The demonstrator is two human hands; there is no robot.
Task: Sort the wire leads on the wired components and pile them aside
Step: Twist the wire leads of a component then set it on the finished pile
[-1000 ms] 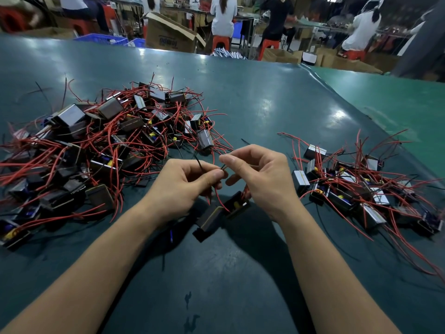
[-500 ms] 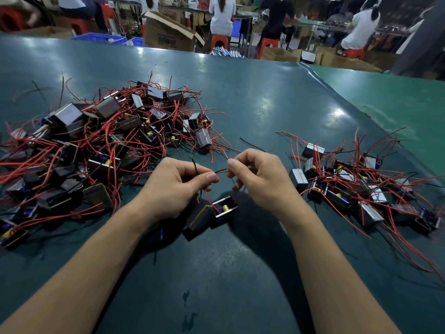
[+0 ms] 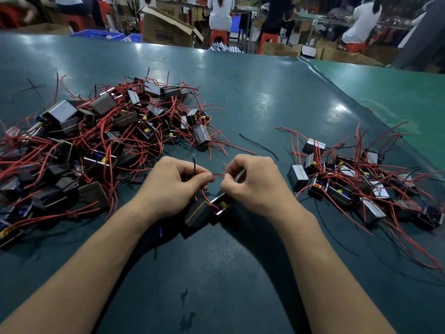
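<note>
Because the leads have to be separated before a part can join the sorted heap, we hold one wired component [image 3: 208, 209] low over the table [image 3: 265, 97] between our wrists, its open end facing up toward the hands. Our left hand [image 3: 168, 186] has its fingers curled, thumb pressed against forefinger, pinching a black lead [image 3: 194, 162] that sticks up at twelve o'clock from the fist. Our right hand [image 3: 255, 182] pinches the far end of a red lead [image 3: 216, 175], which arcs between the two thumbs and runs down into the component. The component itself sits at six o'clock from the fingertips, just below them, and we cannot tell whether it rests on the table. The untouched pile [image 3: 96, 141] lies at ten o'clock; the sorted pile [image 3: 361, 179] lies at three o'clock, within easy reach of the right hand, presumably so that a finished piece can be dropped aside quickly.
</note>
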